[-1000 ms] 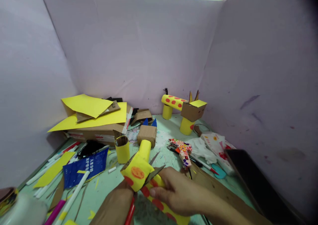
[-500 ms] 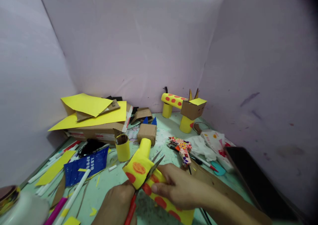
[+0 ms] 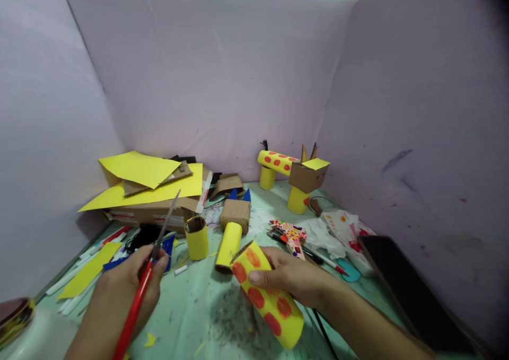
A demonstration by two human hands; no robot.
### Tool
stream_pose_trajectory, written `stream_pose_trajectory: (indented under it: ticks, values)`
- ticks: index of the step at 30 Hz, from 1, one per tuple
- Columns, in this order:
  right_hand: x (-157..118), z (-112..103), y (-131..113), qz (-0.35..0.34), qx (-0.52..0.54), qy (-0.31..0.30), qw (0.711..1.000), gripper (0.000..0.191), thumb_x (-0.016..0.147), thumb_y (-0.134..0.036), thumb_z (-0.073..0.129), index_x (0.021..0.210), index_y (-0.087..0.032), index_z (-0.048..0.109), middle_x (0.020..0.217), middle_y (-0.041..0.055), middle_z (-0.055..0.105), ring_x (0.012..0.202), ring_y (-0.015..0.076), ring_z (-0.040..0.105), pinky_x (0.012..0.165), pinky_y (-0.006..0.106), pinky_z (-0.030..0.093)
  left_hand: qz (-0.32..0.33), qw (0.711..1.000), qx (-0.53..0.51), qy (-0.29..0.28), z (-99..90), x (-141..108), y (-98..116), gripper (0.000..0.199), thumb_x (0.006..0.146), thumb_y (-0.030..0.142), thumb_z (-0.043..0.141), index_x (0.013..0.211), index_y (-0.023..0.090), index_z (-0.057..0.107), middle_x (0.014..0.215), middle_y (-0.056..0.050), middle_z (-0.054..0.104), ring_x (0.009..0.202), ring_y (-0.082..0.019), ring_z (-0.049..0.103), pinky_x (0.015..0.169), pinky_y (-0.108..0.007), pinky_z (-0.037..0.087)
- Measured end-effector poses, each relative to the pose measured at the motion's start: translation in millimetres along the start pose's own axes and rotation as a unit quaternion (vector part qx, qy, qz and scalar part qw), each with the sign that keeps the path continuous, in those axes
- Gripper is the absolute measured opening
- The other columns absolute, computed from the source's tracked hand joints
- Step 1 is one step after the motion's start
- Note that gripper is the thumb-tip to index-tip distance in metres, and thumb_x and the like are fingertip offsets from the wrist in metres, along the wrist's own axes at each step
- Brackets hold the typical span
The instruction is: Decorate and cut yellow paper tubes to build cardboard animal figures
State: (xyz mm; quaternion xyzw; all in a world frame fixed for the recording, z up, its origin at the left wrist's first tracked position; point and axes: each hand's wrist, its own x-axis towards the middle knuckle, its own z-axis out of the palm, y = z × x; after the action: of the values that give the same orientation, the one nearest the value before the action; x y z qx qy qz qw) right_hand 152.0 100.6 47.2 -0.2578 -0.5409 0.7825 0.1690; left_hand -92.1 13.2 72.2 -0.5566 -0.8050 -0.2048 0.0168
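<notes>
Smudged green tabletop [image 3: 186, 312] opens between the hands, pale walls [image 3: 222, 84] enclosing back and sides. The left hand [image 3: 119, 291] grips red-handled scissors [image 3: 137, 301], tips pointing away; the right hand [image 3: 290, 275] clasps a tilted, red-spotted yellow tube [image 3: 272, 301]. Beyond sit an upright yellow cylinder [image 3: 197, 243] and boxy cardboard piece [image 3: 234, 214]; farthest, a spotted animal figure [image 3: 308, 177] stands.
</notes>
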Motion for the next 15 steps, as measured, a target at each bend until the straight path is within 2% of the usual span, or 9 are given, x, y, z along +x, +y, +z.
stream_pose_trajectory:
  ticks: [3, 6, 11, 15]
  values:
    - [5, 0, 2, -0.013, 0.095, 0.009, 0.995, 0.041, 0.061, -0.038, 0.077, 0.088, -0.013, 0.059, 0.073, 0.0024, 0.062, 0.060, 0.0108, 0.059, 0.059, 0.022, 0.047, -0.016, 0.990, 0.131, -0.056, -6.2, 12, -14, 0.022, 0.085, 0.034, 0.026, 0.075, 0.024, 0.043, 0.068, -0.011, 0.065, 0.068, -0.030, 0.063, 0.056, -0.035, 0.040]
    - [8, -1, 2, -0.020, 0.141, 0.028, 0.989, 0.040, 0.063, -0.039, 0.076, 0.086, -0.013, 0.058, 0.072, 0.0029, 0.063, 0.060, 0.0121, 0.061, 0.061, 0.024, 0.049, -0.043, 0.980, 0.174, -0.088, -2.2, 17, -18, 0.024, 0.086, 0.031, 0.025, 0.076, 0.023, 0.045, 0.074, -0.014, 0.067, 0.071, -0.032, 0.065, 0.054, -0.035, 0.041]
    - [7, -4, 5, -0.023, 0.096, 0.060, 0.993, 0.039, 0.064, -0.041, 0.075, 0.087, -0.015, 0.056, 0.071, 0.0009, 0.062, 0.058, 0.0125, 0.061, 0.056, 0.024, 0.049, -0.073, 0.967, 0.207, -0.126, 6.0, 15, -12, 0.030, 0.085, 0.022, 0.027, 0.083, 0.015, 0.056, 0.078, -0.022, 0.068, 0.071, -0.036, 0.066, 0.053, -0.040, 0.045]
    - [1, -2, 6, -0.006, 0.054, 0.089, 0.995, 0.034, 0.069, -0.041, 0.070, 0.089, -0.018, 0.056, 0.071, 0.0020, 0.062, 0.057, 0.0137, 0.060, 0.055, 0.026, 0.049, -0.087, 0.956, 0.236, -0.150, 14.2, 16, -3, 0.030, 0.088, 0.017, 0.030, 0.094, 0.010, 0.058, 0.085, -0.016, 0.068, 0.078, -0.028, 0.066, 0.063, -0.039, 0.049]
